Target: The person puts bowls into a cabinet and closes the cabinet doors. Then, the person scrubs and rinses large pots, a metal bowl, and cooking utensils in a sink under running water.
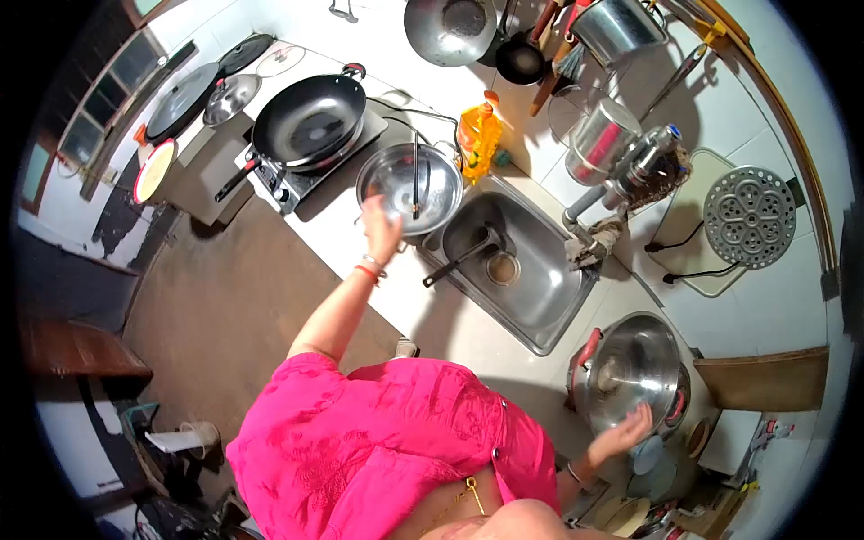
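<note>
My left hand (382, 232) is at the near left rim of a shiny steel bowl (430, 175), its fingers smeared by motion. A pair of dark chopsticks (416, 180) lies across that bowl. At the lower right, my right hand (627, 430) is beside the near rim of a large steel pot (641, 360) with red handles; its fingers are partly curled, and whether they touch the rim is unclear. Between the two vessels is the steel sink (540, 297), where a black-handled ladle (468, 254) rests over the left edge.
A black wok (310, 121) sits on a stove (297, 184) at the upper left. Behind the bowl stands an orange bottle (481, 135). The faucet (594, 193) reaches over the sink. Pans and a steel pot (621, 31) hang on the wall.
</note>
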The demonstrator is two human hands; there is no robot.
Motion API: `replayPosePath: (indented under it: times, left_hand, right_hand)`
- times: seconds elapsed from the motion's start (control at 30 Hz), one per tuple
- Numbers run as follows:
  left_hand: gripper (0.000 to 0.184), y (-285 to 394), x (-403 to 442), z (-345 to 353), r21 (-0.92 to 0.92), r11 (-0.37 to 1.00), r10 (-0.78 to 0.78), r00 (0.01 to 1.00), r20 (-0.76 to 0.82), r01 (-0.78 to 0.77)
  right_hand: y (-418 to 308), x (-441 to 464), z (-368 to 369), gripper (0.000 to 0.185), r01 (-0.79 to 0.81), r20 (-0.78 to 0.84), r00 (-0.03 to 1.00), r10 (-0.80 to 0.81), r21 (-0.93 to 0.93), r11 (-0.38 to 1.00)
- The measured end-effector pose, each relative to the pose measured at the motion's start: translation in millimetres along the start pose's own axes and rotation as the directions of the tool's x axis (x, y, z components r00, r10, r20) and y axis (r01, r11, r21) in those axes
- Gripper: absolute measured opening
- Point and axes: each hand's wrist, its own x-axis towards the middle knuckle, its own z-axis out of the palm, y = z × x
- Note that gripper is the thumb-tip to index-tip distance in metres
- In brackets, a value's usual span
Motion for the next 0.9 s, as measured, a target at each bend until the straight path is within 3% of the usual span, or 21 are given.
replayPosePath:
  times: [0.13, 0.2, 0.23, 0.3, 0.33, 0.4, 0.53, 0.6, 0.67, 0.8, 0.9]
  left_hand:
    - [0.071, -115, 54, 13, 0.175, 0.951, -0.253, 0.967, -0.035, 0.255]
    - [0.067, -144, 67, 21, -0.044, 0.932, -0.352, 0.929, 0.113, 0.359]
    - [0.065, -142, 79, 15, -0.126, 0.861, -0.414, 0.821, 0.392, 0.494]
    - [0.053, -143, 91, 12, -0.134, 0.692, -0.437, 0.560, 0.704, 0.709]
    - [0.042, -146, 90, 16, -0.112, 0.605, -0.467, 0.465, 0.752, 0.788]
    - [0.021, -144, 84, 22, -0.229, 0.385, -0.464, 0.402, 0.789, 0.894]
    - [0.011, -166, 73, 44, -0.290, 0.349, -0.508, 0.441, 0.740, 0.891]
    - [0.011, -167, 75, 29, -0.137, 0.483, -0.444, 0.377, 0.813, 0.865]
    - [0.009, -165, 62, 33, -0.294, 0.390, -0.444, 0.458, 0.770, 0.873]
    - [0.009, -73, 61, -26, -0.410, 0.325, -0.419, 0.519, 0.745, 0.852]
    - [0.017, -41, 50, -44, -0.422, 0.433, -0.369, 0.584, 0.723, 0.797]
  right_hand:
    - [-71, -15, 91, 0.022, -0.113, 0.185, 0.979, 0.083, 0.161, 0.980]
    - [-102, -10, 123, 0.018, 0.112, 0.282, 0.948, -0.146, 0.133, 0.985]
    - [-122, -3, 135, 0.018, 0.188, 0.349, 0.911, -0.218, 0.120, 0.975]
    - [-153, 3, 152, 0.018, 0.259, 0.446, 0.848, -0.286, 0.121, 0.958]
    - [-164, 5, 159, 0.017, 0.264, 0.480, 0.825, -0.299, 0.140, 0.954]
    - [-185, 10, 168, 0.015, 0.311, 0.499, 0.797, -0.340, 0.143, 0.940]
    - [-192, 12, 170, 0.013, 0.286, 0.555, 0.768, -0.321, 0.152, 0.946]
    - [-181, 10, 163, 0.013, 0.214, 0.572, 0.774, -0.273, 0.170, 0.962]
    - [-161, 6, 156, 0.015, 0.096, 0.577, 0.793, -0.197, 0.200, 0.975]
    - [-119, -3, 138, 0.021, -0.219, 0.630, 0.776, 0.015, 0.247, 0.944]
    - [-124, 9, 133, 0.021, -0.259, 0.598, 0.802, 0.012, 0.329, 0.908]
